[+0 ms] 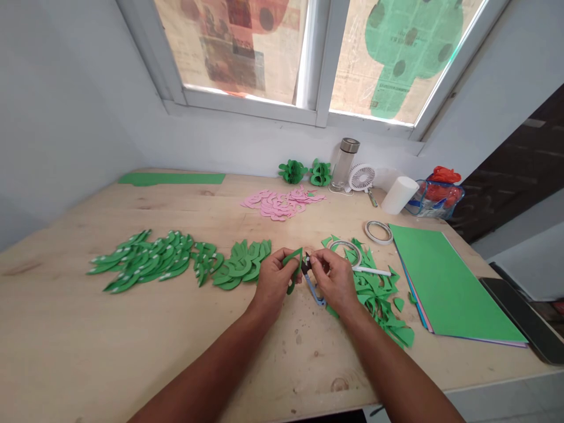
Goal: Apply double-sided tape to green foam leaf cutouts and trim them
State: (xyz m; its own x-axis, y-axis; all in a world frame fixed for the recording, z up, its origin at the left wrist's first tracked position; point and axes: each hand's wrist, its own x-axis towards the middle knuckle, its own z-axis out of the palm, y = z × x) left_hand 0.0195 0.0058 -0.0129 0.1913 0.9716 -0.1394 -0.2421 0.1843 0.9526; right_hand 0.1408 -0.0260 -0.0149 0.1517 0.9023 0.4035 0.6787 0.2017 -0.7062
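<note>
My left hand [274, 277] is closed on a curved green paper cutout [292, 257], its fingers and thumb pinching the strip near the middle of the table. Close beside it, my right hand [333, 274] has its thumb and fingertips pressed together; a tiny dark and whitish bit shows at their tips, too small to name. Between the hands is a pair of scissors [315, 291] with light blue handles, partly hidden. Left of my left hand lie piled green curved cutouts [242, 261]. Under and beyond my right forearm are green paper scraps [374, 294].
Further left, green cutouts [145, 258] bear white tape pieces. Pink cutouts [282, 202], tape rolls [378, 232], a white pen [373, 271] and green sheets [453, 282] lie around. A glass bottle [344, 165], small fan [362, 177] and white cylinder [399, 195] stand behind.
</note>
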